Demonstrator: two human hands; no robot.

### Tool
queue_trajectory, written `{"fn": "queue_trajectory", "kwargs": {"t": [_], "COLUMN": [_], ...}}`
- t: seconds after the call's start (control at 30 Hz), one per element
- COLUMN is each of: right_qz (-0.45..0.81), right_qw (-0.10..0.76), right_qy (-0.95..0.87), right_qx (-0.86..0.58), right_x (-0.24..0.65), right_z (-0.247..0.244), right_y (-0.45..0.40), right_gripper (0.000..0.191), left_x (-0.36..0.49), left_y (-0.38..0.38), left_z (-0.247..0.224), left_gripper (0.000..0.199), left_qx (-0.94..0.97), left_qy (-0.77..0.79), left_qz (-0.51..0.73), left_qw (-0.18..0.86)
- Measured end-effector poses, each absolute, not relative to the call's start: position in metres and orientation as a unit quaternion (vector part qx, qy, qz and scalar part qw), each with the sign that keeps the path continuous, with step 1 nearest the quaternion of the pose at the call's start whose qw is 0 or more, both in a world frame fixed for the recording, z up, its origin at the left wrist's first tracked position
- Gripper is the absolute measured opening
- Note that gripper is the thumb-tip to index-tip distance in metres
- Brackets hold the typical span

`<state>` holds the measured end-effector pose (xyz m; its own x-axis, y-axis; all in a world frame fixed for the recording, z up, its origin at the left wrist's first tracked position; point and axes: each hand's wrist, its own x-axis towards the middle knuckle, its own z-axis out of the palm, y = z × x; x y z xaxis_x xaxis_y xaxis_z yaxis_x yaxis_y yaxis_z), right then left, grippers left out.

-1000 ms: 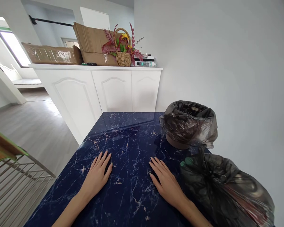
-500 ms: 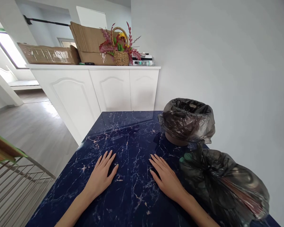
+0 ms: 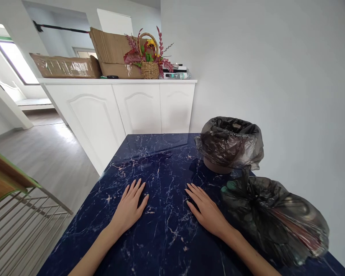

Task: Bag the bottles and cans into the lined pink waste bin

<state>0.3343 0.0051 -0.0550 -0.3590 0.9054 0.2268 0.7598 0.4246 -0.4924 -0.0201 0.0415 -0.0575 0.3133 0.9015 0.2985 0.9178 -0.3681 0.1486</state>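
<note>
Both hands flat, palms down, fingers spread, gripping nothing: left hand left of center in lower half of frame, right hand right of center, well apart, both resting on the table. Table is dark blue, white-veined, glossy, fills the lower middle. Tied black bag lies on it at lower right, just beside right hand and forearm; can't tell if the forearm touches it. Reddish contents show through the plastic. Bin stands upright behind the bag, right of center, black liner folded over its rim. White cabinet beyond the table, upper left to center; on top, left to right: taped box, cardboard, flower basket, bottle on its side. Metal rack at lower left.
</note>
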Motion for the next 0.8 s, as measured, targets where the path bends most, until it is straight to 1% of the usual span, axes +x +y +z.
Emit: {"fn": "queue_trajectory", "kwargs": {"t": [0.2,0.4,0.47,0.53,0.6,0.63,0.7,0.8], "right_qz": [0.153,0.131,0.085,0.005,-0.073,-0.092,-0.109,-0.126], "right_qw": [0.221,0.174,0.196,0.264,0.339,0.356,0.355,0.34], "right_qy": [-0.816,-0.88,-0.884,-0.856,-0.778,-0.734,-0.664,-0.625], "right_qx": [-0.512,-0.423,-0.415,-0.444,-0.524,-0.572,-0.649,-0.691], "right_x": [0.342,0.378,0.399,0.423,0.45,0.464,0.493,0.537], "right_z": [-0.05,-0.008,0.008,0.022,0.033,0.037,0.037,0.019], "right_y": [-0.013,-0.066,-0.083,-0.096,-0.103,-0.103,-0.099,-0.087], "right_gripper": [0.055,0.05,0.047,0.039,0.03,0.032,0.044,0.066], "left_x": [-0.021,-0.019,-0.015,-0.008,0.001,0.006,0.017,0.028], "left_y": [0.042,0.041,0.038,0.034,0.028,0.024,0.017,0.009], "left_z": [-0.062,-0.057,-0.054,-0.049,-0.044,-0.041,-0.035,-0.028], "left_gripper": [0.063,0.062,0.061,0.059,0.057,0.055,0.053,0.05], "left_qx": [-0.811,-0.814,-0.822,-0.833,-0.845,-0.851,-0.863,-0.875], "left_qy": [-0.555,-0.553,-0.539,-0.518,-0.495,-0.482,-0.459,-0.437], "left_qz": [-0.183,-0.179,-0.184,-0.193,-0.199,-0.201,-0.205,-0.2], "left_qw": [0.03,0.008,-0.004,-0.016,-0.032,-0.04,-0.052,-0.06]}}
